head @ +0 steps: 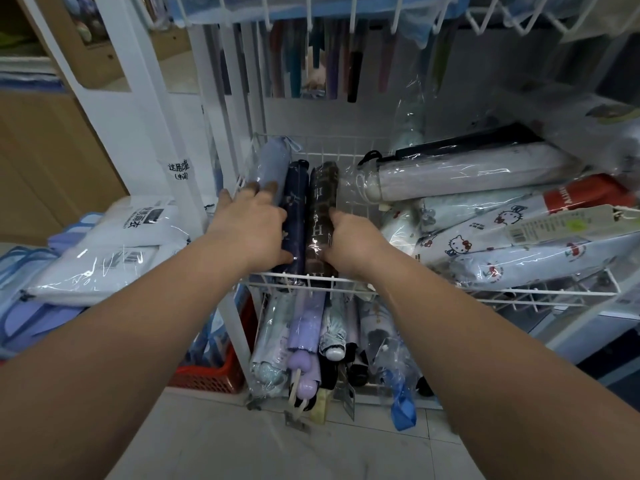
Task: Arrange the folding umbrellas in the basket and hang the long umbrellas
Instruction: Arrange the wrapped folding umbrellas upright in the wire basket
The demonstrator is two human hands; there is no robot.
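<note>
Now, at the wire basket's (311, 280) left end, our left grip (252, 220) lies spread and flat over the pale blue umbrella (275, 161) and the navy umbrella (297, 188), seemingly to press them into a tidy row. Just beside them, our right grip (349, 240) curls round the brown umbrella (323, 188), likely to push it snug. Across the basket's right half, a loose heap (485, 237) awaits lining up.

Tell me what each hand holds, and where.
Right hand grips the brown patterned umbrella at its near half. Left hand lies flat on the pale blue umbrella and navy umbrella, gripping nothing.
</note>
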